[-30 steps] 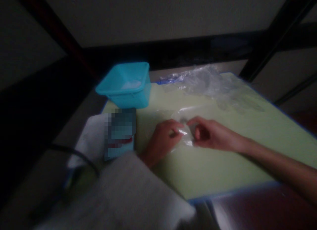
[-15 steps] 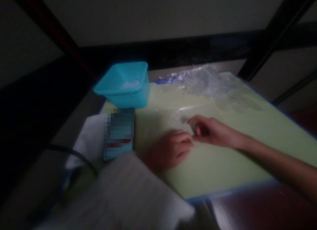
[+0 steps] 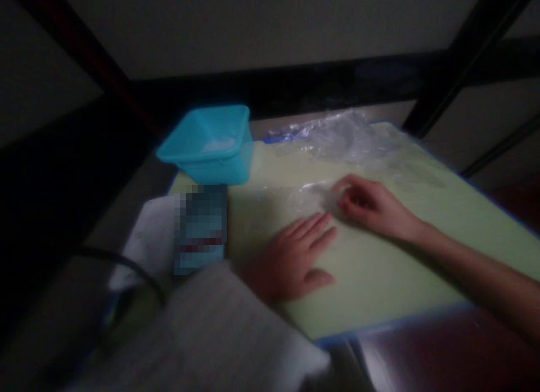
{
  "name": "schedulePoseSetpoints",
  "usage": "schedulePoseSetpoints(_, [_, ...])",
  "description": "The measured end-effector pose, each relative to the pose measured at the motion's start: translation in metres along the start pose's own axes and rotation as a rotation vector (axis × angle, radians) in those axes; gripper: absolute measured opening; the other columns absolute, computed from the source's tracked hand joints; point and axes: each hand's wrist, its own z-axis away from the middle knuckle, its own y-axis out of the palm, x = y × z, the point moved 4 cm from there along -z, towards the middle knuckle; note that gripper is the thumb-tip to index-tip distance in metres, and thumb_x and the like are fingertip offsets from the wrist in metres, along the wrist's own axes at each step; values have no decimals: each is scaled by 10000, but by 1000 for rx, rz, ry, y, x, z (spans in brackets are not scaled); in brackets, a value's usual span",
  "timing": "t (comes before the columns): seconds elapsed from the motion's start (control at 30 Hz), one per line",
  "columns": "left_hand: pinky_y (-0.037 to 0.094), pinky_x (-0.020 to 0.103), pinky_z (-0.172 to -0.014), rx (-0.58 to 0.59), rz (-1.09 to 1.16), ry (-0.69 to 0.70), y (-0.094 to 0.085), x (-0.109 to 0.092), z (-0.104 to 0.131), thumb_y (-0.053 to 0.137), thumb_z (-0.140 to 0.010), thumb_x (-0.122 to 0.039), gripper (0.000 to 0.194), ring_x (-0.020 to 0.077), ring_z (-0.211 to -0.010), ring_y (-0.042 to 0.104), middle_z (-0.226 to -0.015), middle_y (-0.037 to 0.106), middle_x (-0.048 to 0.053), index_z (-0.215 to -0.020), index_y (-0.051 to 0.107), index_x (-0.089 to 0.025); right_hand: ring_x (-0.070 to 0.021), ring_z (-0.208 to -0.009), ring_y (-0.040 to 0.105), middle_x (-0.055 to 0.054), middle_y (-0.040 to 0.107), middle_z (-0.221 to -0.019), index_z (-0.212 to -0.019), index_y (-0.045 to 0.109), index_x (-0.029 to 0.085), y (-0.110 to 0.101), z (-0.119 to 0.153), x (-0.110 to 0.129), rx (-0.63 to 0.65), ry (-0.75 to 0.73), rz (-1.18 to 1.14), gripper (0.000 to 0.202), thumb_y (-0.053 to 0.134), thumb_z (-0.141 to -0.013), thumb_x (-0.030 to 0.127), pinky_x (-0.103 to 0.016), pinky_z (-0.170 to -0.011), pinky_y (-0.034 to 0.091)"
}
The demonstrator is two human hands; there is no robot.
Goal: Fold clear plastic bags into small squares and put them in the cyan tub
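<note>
My left hand [image 3: 295, 257] lies flat with its fingers spread on the yellow-green tabletop [image 3: 371, 279], at the near edge of a thin clear plastic bag [image 3: 306, 198]. To the right, my right hand [image 3: 367, 203] hovers low over the right end of that bag. Its thumb and fingers are curled towards each other with a gap between the tips, and nothing shows in them. The bag is hard to make out against the table.
A turquoise basket [image 3: 219, 166] with something whitish inside stands at the back left. Crumpled clear plastic [image 3: 350, 136] lies along the back. A blurred-out booklet-like item [image 3: 202, 226] rests on white cloth [image 3: 147, 234], and a dark cable curves beside it.
My left hand has gone from curled fingers to spread and flat. My right hand has moved a little up and to the right, away from the left.
</note>
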Motion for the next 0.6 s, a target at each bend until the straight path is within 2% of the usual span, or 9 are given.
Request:
schedulePoseSetpoints(0.17, [160, 476, -1141, 27, -18, 1, 2, 1, 0, 481, -868, -538, 625, 295, -1416, 153, -1534, 203, 111, -1404, 354, -243, -93, -479, 437, 49, 506, -580, -983, 517, 171, -1, -1, 1, 4, -9, 49, 182, 530, -803, 195, -216, -461, 323])
schedulePoseSetpoints(0.37, [154, 541, -1118, 23, -18, 19, 2, 0, 0, 495, -847, -569, 623, 338, -1413, 135, -1539, 183, 103, -1395, 365, -303, -95, -484, 438, 49, 506, -576, -987, 510, 167, -2, -2, -1, -7, -26, 79, 177, 523, -814, 200, -223, -470, 325])
schedulePoseSetpoints(0.43, [155, 532, -1122, 26, -21, 21, 2, -1, -1, 498, -834, -590, 653, 333, -1413, 137, -1536, 196, 106, -1396, 365, -285, -96, -486, 439, 48, 511, -582, -992, 511, 170, -4, -2, -3, -25, -23, 89, 179, 529, -819, 210, -226, -477, 329])
schedulePoseSetpoints(0.5, [158, 506, -1132, 8, -40, 7, 0, 0, -2, 486, -838, -594, 690, 319, -1414, 143, -1529, 207, 133, -1403, 355, -220, -100, -487, 443, 46, 517, -586, -997, 515, 175, -7, -2, -5, -50, -18, 106, 181, 537, -823, 220, -228, -481, 333])
schedulePoseSetpoints(0.6, [164, 453, -1147, -92, -109, -98, -6, 7, -3, 417, -905, -498, 653, 275, -1420, 143, -1513, 226, 181, -1407, 312, -93, -111, -495, 462, 36, 533, -594, -989, 527, 180, -12, -2, -7, -82, -17, 165, 171, 548, -826, 228, -233, -490, 344])
